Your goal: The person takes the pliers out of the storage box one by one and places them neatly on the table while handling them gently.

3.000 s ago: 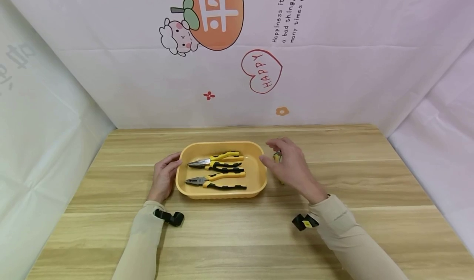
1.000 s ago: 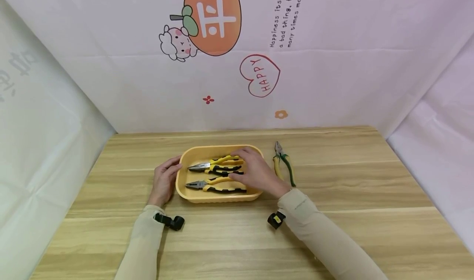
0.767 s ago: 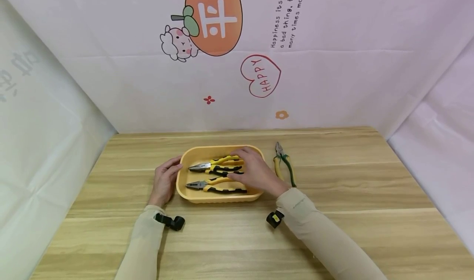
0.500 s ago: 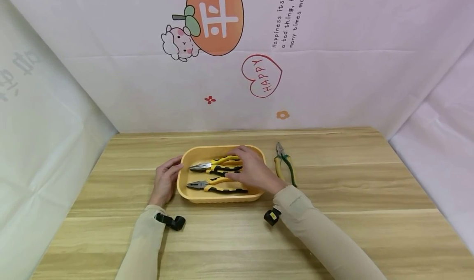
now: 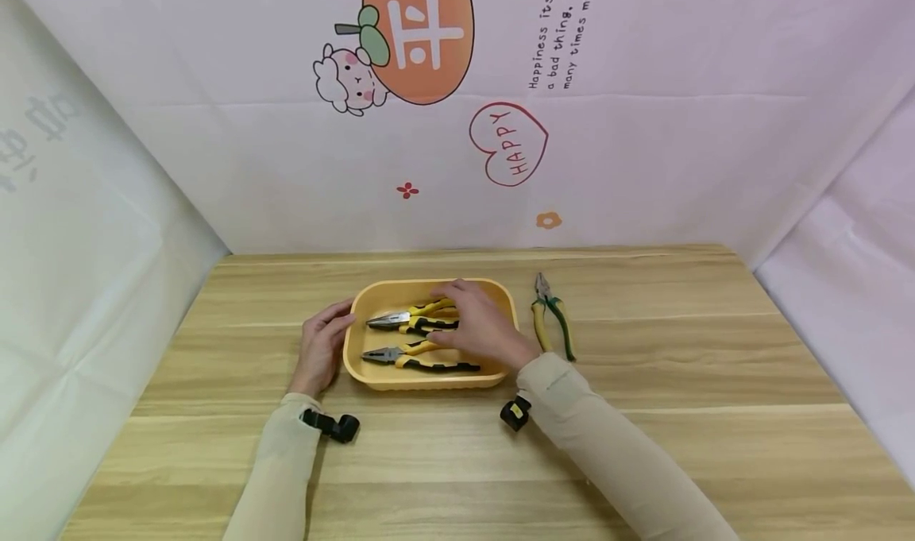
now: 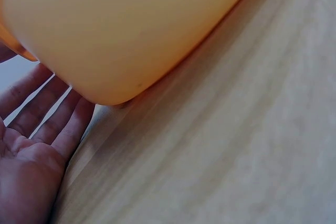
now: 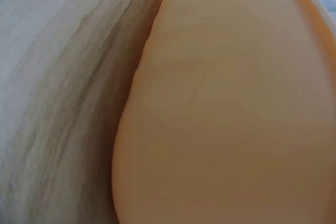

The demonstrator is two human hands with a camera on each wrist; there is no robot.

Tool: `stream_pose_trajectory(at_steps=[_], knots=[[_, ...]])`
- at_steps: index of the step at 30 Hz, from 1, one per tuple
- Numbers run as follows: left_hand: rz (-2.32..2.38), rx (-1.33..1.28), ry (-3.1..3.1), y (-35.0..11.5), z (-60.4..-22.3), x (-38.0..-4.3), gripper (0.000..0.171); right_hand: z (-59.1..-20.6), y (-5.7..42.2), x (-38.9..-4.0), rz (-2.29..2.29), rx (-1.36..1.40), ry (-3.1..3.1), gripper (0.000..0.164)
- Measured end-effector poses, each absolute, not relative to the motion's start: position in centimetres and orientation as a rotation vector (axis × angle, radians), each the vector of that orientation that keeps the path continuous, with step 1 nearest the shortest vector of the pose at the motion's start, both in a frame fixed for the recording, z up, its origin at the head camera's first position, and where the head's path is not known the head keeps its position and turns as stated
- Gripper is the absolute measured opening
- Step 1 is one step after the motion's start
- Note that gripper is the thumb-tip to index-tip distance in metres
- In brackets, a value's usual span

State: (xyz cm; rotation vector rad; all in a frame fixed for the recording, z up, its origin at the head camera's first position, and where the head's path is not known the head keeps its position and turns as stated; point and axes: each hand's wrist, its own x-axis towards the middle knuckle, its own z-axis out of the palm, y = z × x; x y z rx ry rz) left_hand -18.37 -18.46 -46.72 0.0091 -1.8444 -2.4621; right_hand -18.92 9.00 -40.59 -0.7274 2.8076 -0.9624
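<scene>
An orange-yellow plastic tray point(image 5: 372, 380) holds long-nose pliers point(image 5: 397, 319) with yellow and black handles, dark jaws showing beneath them. In front of these lie combination pliers point(image 5: 383, 355) with similar grips. My left hand point(image 5: 319, 349) rests against the tray's left end, its thumb at the rim; in the left wrist view its straight fingers point(image 6: 47, 121) touch the outer wall. My right hand point(image 5: 486, 326) reaches over the tray's right side, thumb and fingers spread across the long-nose pliers' handles, hiding their ends. The right wrist view shows only the tray's outer wall point(image 7: 220, 98) and table.
Green and yellow handled pliers point(image 5: 550, 317) lie on the wooden table point(image 5: 679, 326) right of the tray, beside my right wrist. A printed white cloth point(image 5: 643, 152) hangs behind the table's far edge, with white cloth on both sides.
My right hand has gone from above the green and yellow pliers into the tray, then slid slightly left along the handles. The pliers stay put in the tray. My left hand keeps its place.
</scene>
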Motion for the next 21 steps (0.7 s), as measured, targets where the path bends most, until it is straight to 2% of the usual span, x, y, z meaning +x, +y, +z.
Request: stream_pose_trajectory(at_steps=[21], knots=[[-2.438,0.006,-1.874,-18.5,-46.6,-18.4,0.041,-41.9,8.1,-19.4,-0.769,-0.807,2.874,0.076]])
